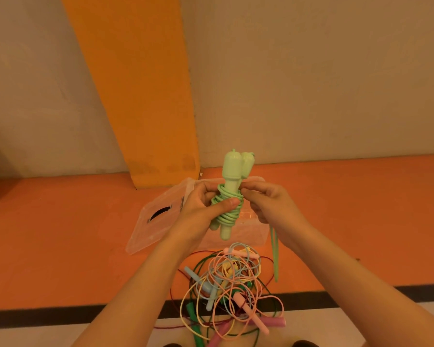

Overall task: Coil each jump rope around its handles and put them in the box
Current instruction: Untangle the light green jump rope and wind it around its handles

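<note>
I hold a light green jump rope [229, 196] upright at the centre of the view, its two handles side by side with several turns of cord wound round their middle. My left hand [203, 206] grips the handles and the coil, thumb pressed across the turns. My right hand [263, 204] pinches the cord right beside the handles; a loose green loop [274, 256] hangs down from that hand. Behind and below my hands sits a clear plastic box [251, 235] on the orange floor.
The box's clear lid [156, 219] lies tilted to its left. A tangled heap of jump ropes [231, 289] in pink, blue, yellow, dark green and maroon lies on the floor in front of the box. A wall with an orange stripe rises behind.
</note>
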Demonstrator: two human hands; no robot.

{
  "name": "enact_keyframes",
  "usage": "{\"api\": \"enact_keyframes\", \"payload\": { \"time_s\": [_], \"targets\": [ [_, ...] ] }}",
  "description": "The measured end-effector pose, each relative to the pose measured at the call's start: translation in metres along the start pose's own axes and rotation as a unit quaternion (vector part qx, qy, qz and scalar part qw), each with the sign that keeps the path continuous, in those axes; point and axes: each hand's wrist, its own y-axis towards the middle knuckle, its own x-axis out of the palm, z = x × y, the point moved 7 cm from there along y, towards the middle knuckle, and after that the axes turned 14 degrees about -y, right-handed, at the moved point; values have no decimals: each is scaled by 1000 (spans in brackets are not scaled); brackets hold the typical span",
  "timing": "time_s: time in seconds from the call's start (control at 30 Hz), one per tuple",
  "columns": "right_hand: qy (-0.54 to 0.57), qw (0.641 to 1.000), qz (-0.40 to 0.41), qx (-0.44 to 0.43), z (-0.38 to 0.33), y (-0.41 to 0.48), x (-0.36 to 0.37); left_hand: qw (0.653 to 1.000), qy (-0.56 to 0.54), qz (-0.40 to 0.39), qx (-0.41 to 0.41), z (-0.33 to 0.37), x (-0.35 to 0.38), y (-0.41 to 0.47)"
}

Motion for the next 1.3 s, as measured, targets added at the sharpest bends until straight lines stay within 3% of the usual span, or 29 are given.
{"api": "enact_keyframes", "payload": {
  "time_s": [0.3, 0.4, 0.6, 0.67, 0.73, 0.8, 0.9, 0.97, 1.13, 1.3],
  "targets": [
    [3, 999, 22, -23, -6, 2, -1, 996, 24, 57, 58, 10, 2, 0],
    [7, 999, 23, -28, -4, 2, 0, 990, 88, 65, 89, 10, -3, 0],
    [-14, 997, 70, -27, 1, 4, 2, 905, 352, 110, 211, 21, 3, -9],
    [-6, 996, 79, -33, 0, 4, 2, 877, 399, 125, 239, 24, 10, -13],
    [-3, 996, 86, -36, 2, 5, 2, 876, 402, 133, 233, 24, 10, -14],
    [-3, 996, 86, -35, 2, 6, 3, 899, 362, 128, 209, 23, 6, -12],
    [11, 996, 81, -44, 0, 5, 1, 966, 186, 100, 149, 18, 1, -8],
    [34, 995, 68, -57, -5, 2, 0, 987, 77, 95, 101, 13, -3, -5],
    [40, 994, 48, -88, -12, 0, 1, 987, -147, 69, 16, 6, -8, 3],
    [13, 994, 58, -91, -7, 1, 1, 993, -113, 15, 20, 7, -2, 5]
  ]
}}
